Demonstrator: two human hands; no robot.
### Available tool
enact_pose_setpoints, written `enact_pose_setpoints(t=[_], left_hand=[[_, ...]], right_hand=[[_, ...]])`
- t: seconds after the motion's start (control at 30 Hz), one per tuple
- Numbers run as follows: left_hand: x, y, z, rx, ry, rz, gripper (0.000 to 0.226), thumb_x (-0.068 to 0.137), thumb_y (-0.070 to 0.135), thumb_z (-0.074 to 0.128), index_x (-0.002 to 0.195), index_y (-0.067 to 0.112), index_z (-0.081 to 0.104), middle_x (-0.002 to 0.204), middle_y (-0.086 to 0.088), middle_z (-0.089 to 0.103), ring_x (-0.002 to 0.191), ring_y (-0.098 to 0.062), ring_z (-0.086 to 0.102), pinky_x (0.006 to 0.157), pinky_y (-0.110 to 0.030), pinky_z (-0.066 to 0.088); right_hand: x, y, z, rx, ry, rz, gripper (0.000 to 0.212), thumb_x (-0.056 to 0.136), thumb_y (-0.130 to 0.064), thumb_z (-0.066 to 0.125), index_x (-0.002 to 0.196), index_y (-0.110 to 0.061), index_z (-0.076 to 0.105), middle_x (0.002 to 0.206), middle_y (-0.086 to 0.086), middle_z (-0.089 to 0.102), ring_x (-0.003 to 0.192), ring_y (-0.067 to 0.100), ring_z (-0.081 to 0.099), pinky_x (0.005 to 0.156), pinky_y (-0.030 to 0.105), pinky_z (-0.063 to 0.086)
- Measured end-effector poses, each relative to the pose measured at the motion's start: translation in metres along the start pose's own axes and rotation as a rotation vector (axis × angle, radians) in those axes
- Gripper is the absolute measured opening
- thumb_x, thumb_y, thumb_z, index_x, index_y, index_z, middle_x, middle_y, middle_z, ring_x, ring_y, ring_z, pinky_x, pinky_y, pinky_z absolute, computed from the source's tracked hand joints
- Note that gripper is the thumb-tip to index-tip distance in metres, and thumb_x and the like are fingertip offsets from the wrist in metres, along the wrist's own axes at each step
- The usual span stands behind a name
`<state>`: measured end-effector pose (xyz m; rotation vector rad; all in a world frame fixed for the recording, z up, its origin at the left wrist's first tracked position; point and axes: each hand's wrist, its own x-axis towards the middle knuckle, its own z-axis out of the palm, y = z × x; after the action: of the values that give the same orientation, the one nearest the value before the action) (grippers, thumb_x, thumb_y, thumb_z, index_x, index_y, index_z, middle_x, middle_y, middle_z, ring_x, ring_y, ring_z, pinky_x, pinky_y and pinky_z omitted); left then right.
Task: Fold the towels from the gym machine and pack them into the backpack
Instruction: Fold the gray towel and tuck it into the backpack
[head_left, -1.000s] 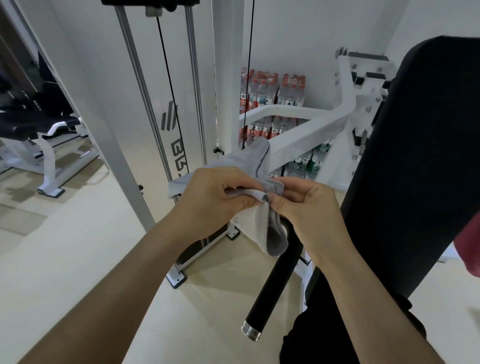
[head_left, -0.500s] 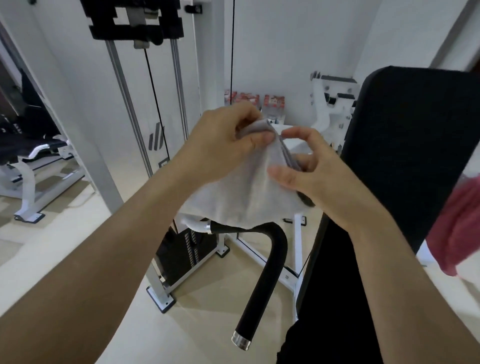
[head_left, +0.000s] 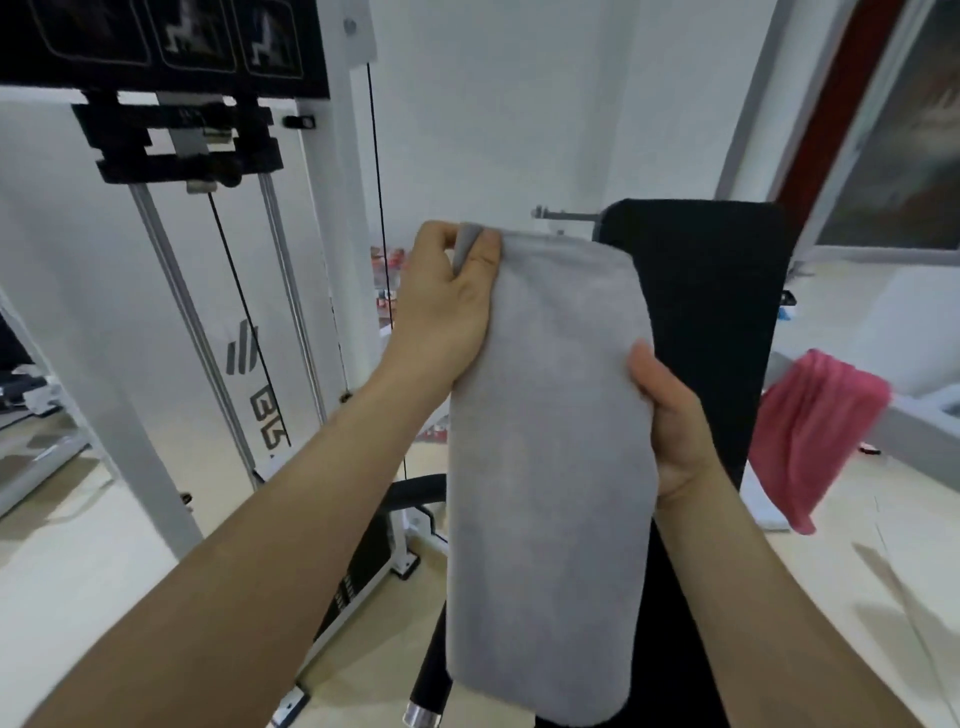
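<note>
Left hand: the left hand is raised at the top left corner of the grey towel and pinches that corner between thumb and curled fingers, with a tuft of cloth showing between them. This looks like the anchor that lets the cloth hang straight.
Right hand: the right hand grips the towel's right edge partway down. The thumb shows at the edge and the fingers are hidden behind the cloth. It is probably steadying the long side so that the layers stay lined up.
Grey towel: held in the air in front of the person, it hangs as a long narrow strip with rounded ends and a smooth face. It appears to be already doubled lengthwise.
Step in hand: judged to be mid-fold, with a crosswise fold likely needed before packing.
Pink towel: the pink towel is draped over a white arm of the machine on the right, well apart from both hands, unfolded and waiting.
Back pad: the black back pad stands upright just behind the grey towel.
Machine frame: the guide rods and a black cable rise on the left.
Handle: a black handle shows below the towel's lower end.
Backpack: not in view.
</note>
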<state>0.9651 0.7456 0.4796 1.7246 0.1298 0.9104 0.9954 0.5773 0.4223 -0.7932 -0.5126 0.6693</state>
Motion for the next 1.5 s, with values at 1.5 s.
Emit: enact_pose_setpoints(t=[1.5], left_hand=[[-0.187,-0.069,0.132,0.358,-0.668,0.008,0.076,0.080,-0.004,0.065,0.124,0.054,0.043,0.125,0.014,0.056,0.118,-0.004,0.051,0.098,-0.027,0.046]], right_hand=[[-0.157,-0.049,-0.176,-1.912,0.066,0.327,0.046,0.070,-0.050,0.072,0.110,-0.035,0.055,0.112,-0.007,0.040,0.106,0.013,0.038,0.087,0.029,0.040]])
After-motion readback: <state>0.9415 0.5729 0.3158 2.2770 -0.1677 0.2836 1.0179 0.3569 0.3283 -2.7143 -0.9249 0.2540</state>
